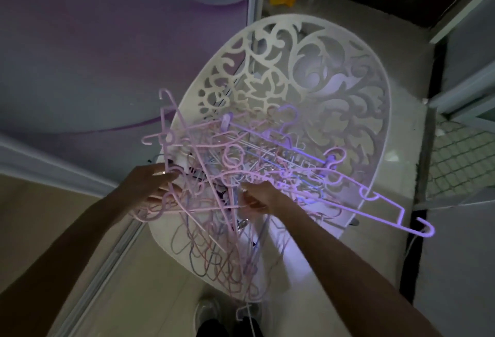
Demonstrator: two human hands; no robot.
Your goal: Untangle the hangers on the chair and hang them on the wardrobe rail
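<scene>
Hangers point(241, 173), tangled on the chair point(321, 74) seat, are gripped by left hand point(150, 186) and right hand point(261, 197) fingers; untangling is underway, and one must be freed next.

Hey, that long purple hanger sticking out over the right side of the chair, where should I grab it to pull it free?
Probably grip the long purple hanger on its straight bar near the hooked end, coming from the right. That end juts clear past the white chair rim, while its other end is buried in the tangle of hangers by your right hand.
</scene>
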